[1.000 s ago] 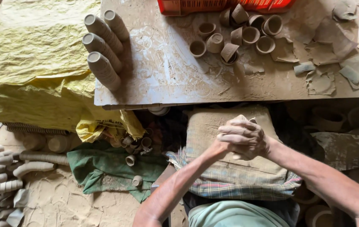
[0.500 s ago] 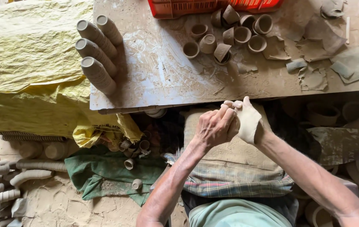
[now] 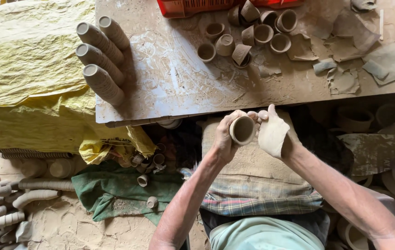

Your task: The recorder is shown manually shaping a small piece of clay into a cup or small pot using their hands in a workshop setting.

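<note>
Left hand [image 3: 225, 139] wraps closed around a small unfired clay cup [image 3: 242, 130], its mouth facing the camera, held over the lap just short of the workbench edge [image 3: 128, 121]. Right hand [image 3: 273, 134] stands beside it with flat clay-coated palm and fingers together, fingertips meeting the cup's rim, gripping nothing. This looks like the shaping step; smoothing the wall next would call for light pressure. Farther off, finished cups [image 3: 264, 33] cluster on the bench, stacked cup columns [image 3: 101, 60] lying left.
</note>
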